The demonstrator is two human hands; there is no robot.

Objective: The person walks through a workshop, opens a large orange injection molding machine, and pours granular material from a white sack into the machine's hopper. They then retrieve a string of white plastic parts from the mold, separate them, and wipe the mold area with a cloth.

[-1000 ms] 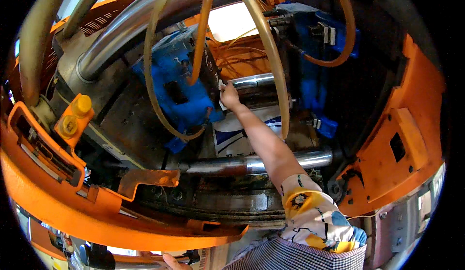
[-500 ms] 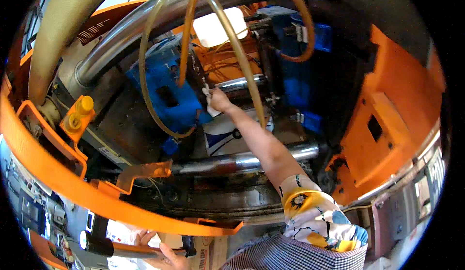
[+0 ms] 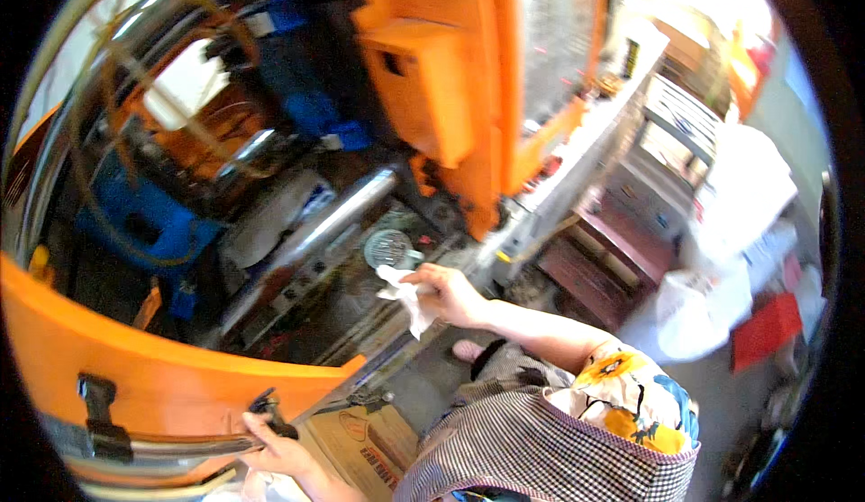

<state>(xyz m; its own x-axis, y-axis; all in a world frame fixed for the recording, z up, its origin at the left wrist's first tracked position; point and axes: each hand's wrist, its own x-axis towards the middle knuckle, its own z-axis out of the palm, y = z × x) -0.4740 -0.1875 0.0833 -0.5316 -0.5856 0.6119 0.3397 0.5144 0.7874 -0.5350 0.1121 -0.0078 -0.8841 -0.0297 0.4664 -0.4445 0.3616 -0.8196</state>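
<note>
A crumpled white tissue or thin cloth (image 3: 410,302) hangs from the closed fingers of my right hand (image 3: 455,295). That hand is outside the machine's opening, in front of its lower edge and beside a round pale mesh-like piece (image 3: 387,250). My left hand (image 3: 279,452) is at the lower left, closed round the bar handle (image 3: 180,446) of the orange machine door (image 3: 180,344). Inside the machine are blue mould blocks (image 3: 149,218) and a shiny steel tie bar (image 3: 347,209). Looped yellowish hoses (image 3: 108,96) hang in front of them.
An orange guard (image 3: 450,96) stands upright right of the opening. Farther right are a dark red step or stool (image 3: 622,250), white plastic bags (image 3: 694,313) and a red box (image 3: 766,333). A cardboard box (image 3: 365,443) lies on the floor beside my left forearm.
My right hand has come out from between the mould blocks with the white tissue, back towards me. My view has swung right. The left hand stays on the door handle.
</note>
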